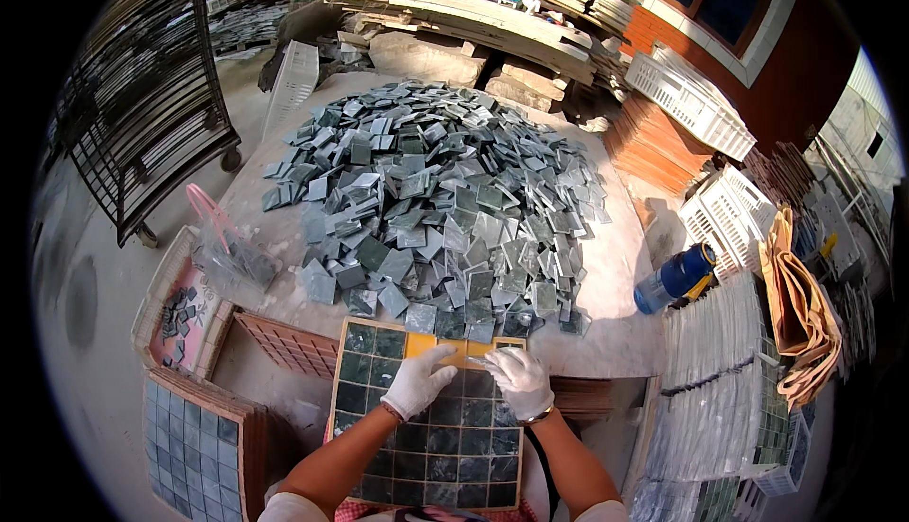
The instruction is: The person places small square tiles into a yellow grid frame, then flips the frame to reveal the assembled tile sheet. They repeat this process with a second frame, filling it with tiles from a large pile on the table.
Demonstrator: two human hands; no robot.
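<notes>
Both gloved hands, left hand (417, 382) and right hand (519, 382), pinching one green tile (476, 361) over the gridded tray (347, 399): best lowered flat into the empty yellow cell (423, 343), edges squared.

Gloved left hand (417, 380) and right hand (519, 380) rest on a tray (426, 427) of green tiles, tile heap (436, 200) on the worktop (615, 285) beyond.

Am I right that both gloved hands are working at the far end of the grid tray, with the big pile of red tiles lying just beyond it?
Not quite: the head view shows the pile of tiles is grey-green, not red. Both hands, left hand and right hand, are at the far end of the grid tray.
</notes>
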